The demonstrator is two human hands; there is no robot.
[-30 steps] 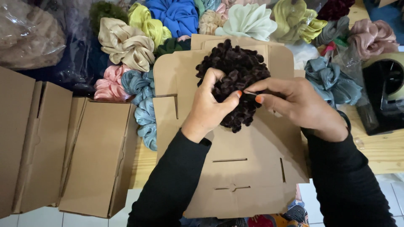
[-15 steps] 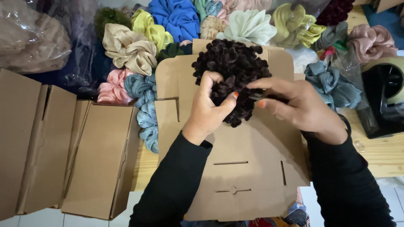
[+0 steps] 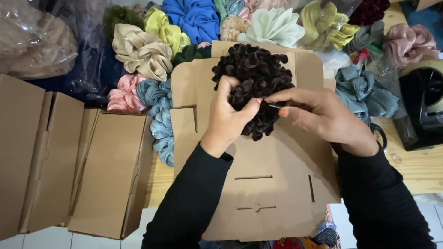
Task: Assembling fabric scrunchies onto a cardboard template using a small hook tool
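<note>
Head view, looking down over both forearms, each in a black sleeve. The left hand [image 3: 228, 121] reaches up from the lower centre, wrist bent slightly, fingers curled closed around the lower left edge of a dark brown scrunchie [image 3: 256, 83]; the thumb presses into the ruffled fabric from the right. The right hand [image 3: 323, 117] comes in from the lower right, palm down, index finger and thumb pinched together at the scrunchie's right side, just beside the left thumb. A thin dark item sits between these fingertips; what it is cannot be made out. The scrunchie lies on the upper part of a flat cardboard blank [image 3: 272, 184], die-cut with slots and flaps, which rests on the wooden table [image 3: 417, 168]. The hands cover the scrunchie's lower middle, so its full outline is hidden.

Around the blank's top edge lies a pile of other scrunchies: beige [image 3: 140, 53], yellow-green [image 3: 161, 27], blue [image 3: 194, 16], pale mint [image 3: 274, 25], pink [image 3: 122, 92], and grey-blue [image 3: 157, 120] on the left, slate [image 3: 362, 92] on the right. Several are cut off by the frame's upper edge. Folded cardboard boxes [image 3: 69, 166] lie at left, partly beyond the frame. A black tape dispenser [image 3: 424, 108] is cropped at the right edge. A clear plastic bag [image 3: 34, 41] fills the upper left corner, contents unclear.
</note>
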